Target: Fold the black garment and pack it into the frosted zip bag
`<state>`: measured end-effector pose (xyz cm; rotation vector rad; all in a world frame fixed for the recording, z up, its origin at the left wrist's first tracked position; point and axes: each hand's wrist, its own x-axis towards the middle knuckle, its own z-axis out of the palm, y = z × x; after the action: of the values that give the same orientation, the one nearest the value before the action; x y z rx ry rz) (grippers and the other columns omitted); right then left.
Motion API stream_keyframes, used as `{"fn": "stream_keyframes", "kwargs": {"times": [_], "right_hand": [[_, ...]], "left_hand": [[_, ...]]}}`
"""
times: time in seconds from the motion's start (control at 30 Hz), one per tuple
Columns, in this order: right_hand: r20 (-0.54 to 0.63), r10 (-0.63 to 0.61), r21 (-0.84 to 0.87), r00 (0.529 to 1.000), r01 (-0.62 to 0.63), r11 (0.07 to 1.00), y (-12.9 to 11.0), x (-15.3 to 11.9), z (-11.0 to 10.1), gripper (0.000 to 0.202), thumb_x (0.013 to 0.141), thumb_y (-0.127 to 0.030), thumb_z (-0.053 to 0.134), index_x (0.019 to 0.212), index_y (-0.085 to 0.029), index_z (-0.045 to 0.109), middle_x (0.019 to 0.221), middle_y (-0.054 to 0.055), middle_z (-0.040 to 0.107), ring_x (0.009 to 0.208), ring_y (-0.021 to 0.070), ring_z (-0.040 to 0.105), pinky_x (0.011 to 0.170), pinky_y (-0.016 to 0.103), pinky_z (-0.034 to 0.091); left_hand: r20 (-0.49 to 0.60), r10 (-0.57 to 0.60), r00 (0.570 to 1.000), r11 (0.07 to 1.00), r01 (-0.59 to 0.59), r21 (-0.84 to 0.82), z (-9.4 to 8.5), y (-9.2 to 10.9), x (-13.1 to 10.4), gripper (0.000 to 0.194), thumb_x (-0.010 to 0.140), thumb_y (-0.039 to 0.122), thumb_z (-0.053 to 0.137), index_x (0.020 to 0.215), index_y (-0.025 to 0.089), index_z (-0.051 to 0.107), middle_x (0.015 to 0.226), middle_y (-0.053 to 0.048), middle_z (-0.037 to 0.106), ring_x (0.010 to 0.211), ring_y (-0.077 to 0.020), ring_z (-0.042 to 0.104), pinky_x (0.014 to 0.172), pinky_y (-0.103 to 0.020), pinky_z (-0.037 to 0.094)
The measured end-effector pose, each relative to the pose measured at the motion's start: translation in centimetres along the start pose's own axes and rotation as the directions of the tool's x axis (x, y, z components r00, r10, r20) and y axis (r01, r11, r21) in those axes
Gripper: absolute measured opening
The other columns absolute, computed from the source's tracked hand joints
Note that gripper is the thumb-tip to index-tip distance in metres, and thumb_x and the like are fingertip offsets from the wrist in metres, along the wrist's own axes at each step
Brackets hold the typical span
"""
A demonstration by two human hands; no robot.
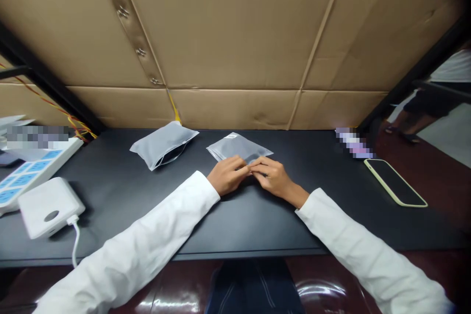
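On the black table (147, 216) lies a flat frosted zip bag (241, 146) with a small white label on its far corner. Both hands meet at the bag's near edge. My left hand (228, 175) has its fingers curled over that edge, pinching it. From the other side my right hand (273, 175) pinches at the same edge, its fingertips touching those of the left. The exact grip is partly hidden by the fingers. A second frosted zip bag (162, 141) rests to the left, its mouth gaping toward the right.
At the left stand a white power strip (33, 171) and a white charger box (51, 208) with a cable. A phone (397, 184) lies at the right, near a blurred purple item (353, 143). Cardboard (228, 34) walls the back. Another person's legs (415, 113) show far right.
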<state>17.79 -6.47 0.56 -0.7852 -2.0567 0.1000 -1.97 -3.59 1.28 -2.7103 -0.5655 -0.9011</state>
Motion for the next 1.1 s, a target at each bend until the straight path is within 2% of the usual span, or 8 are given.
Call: {"fn": "stream_keyframes", "kwargs": {"times": [0.13, 0.23, 0.37, 0.47, 0.63, 0.8, 0.9, 1.1], "right_hand": [[-0.037, 0.058, 0.080, 0.998, -0.055, 0.995, -0.3, 0.6, -0.5, 0.019, 0.090, -0.013, 0.057, 0.091, -0.021, 0.074, 0.086, 0.004, 0.071, 0.078, 0.0150, 0.068, 0.074, 0.029, 0.056], [-0.110, 0.113, 0.128, 0.987, -0.099, 0.987, 0.3, 1.1, -1.6, 0.014, 0.088, -0.016, 0.063, 0.084, -0.022, 0.075, 0.084, 0.003, 0.072, 0.080, 0.0161, 0.068, 0.077, 0.031, 0.056], [-0.286, 0.249, 0.153, 0.925, -0.212, 0.965, 2.9, 1.3, -3.5, 0.009, 0.084, -0.023, 0.070, 0.078, -0.023, 0.075, 0.083, 0.003, 0.072, 0.082, 0.0178, 0.068, 0.076, 0.033, 0.056], [-0.340, 0.321, 0.147, 0.884, -0.287, 0.947, 5.7, 0.8, -4.4, 0.008, 0.082, -0.029, 0.072, 0.079, -0.022, 0.075, 0.082, 0.004, 0.071, 0.079, 0.0181, 0.068, 0.070, 0.032, 0.056], [-0.131, 0.338, -0.084, 0.932, -0.350, 0.933, 9.1, -0.6, -4.8, 0.012, 0.086, -0.028, 0.065, 0.087, -0.022, 0.075, 0.098, 0.006, 0.074, 0.092, 0.0210, 0.069, 0.090, 0.039, 0.054], [-0.021, 0.523, -0.392, 0.852, -0.489, 0.780, 10.3, -1.6, -4.5, 0.043, 0.089, -0.026, 0.057, 0.130, -0.016, 0.060, 0.134, 0.015, 0.060, 0.127, 0.0287, 0.052, 0.109, 0.047, 0.041], [0.058, 0.580, -0.484, 0.813, -0.485, 0.728, 10.7, -2.0, -4.3, 0.042, 0.095, -0.031, 0.047, 0.131, -0.013, 0.059, 0.139, 0.017, 0.055, 0.134, 0.0303, 0.045, 0.111, 0.048, 0.038], [0.070, 0.574, -0.516, 0.816, -0.463, 0.721, 10.5, -2.4, -4.0, 0.044, 0.097, -0.034, 0.041, 0.131, -0.013, 0.058, 0.141, 0.017, 0.053, 0.134, 0.0316, 0.044, 0.109, 0.049, 0.039]], "left_hand": [[-0.022, 0.021, 1.000, 0.999, -0.022, -0.038, -0.3, -1.2, 0.2, 0.020, 0.099, 0.022, 0.044, 0.089, 0.018, 0.061, 0.081, -0.005, 0.063, 0.074, -0.0153, 0.052, 0.065, -0.029, 0.039], [-0.036, 0.028, 0.999, 0.999, -0.029, -0.014, -0.6, -3.6, 0.1, 0.020, 0.099, 0.023, 0.045, 0.088, 0.018, 0.061, 0.084, -0.005, 0.063, 0.078, -0.0161, 0.053, 0.068, -0.031, 0.038], [-0.045, 0.000, 0.999, 0.989, 0.006, 0.148, -1.2, -8.0, -1.0, 0.018, 0.098, 0.021, 0.045, 0.089, 0.017, 0.060, 0.088, -0.008, 0.063, 0.081, -0.0187, 0.052, 0.068, -0.033, 0.036], [-0.003, -0.032, 0.999, 0.980, 0.032, 0.198, -1.5, -9.7, -2.0, 0.020, 0.098, 0.022, 0.044, 0.087, 0.017, 0.060, 0.086, -0.009, 0.062, 0.080, -0.0200, 0.051, 0.067, -0.033, 0.037], [0.145, -0.109, 0.983, 0.994, 0.111, -0.009, -1.3, -9.2, -2.7, 0.024, 0.097, 0.038, 0.048, 0.091, 0.017, 0.058, 0.100, -0.011, 0.063, 0.092, -0.0219, 0.056, 0.078, -0.035, 0.045], [0.276, -0.354, 0.894, 0.921, 0.384, -0.063, -0.6, -10.2, -3.7, 0.072, 0.080, 0.071, 0.057, 0.127, 0.017, 0.052, 0.138, -0.017, 0.051, 0.128, -0.0333, 0.047, 0.105, -0.048, 0.041], [0.349, -0.419, 0.838, 0.887, 0.460, -0.041, -0.1, -10.9, -4.4, 0.074, 0.085, 0.073, 0.047, 0.133, 0.017, 0.051, 0.145, -0.016, 0.047, 0.136, -0.0336, 0.042, 0.113, -0.052, 0.035], [0.370, -0.427, 0.825, 0.880, 0.473, -0.038, 0.1, -10.8, -4.6, 0.074, 0.087, 0.071, 0.045, 0.135, 0.015, 0.052, 0.148, -0.017, 0.044, 0.139, -0.0334, 0.039, 0.116, -0.052, 0.032]]}}
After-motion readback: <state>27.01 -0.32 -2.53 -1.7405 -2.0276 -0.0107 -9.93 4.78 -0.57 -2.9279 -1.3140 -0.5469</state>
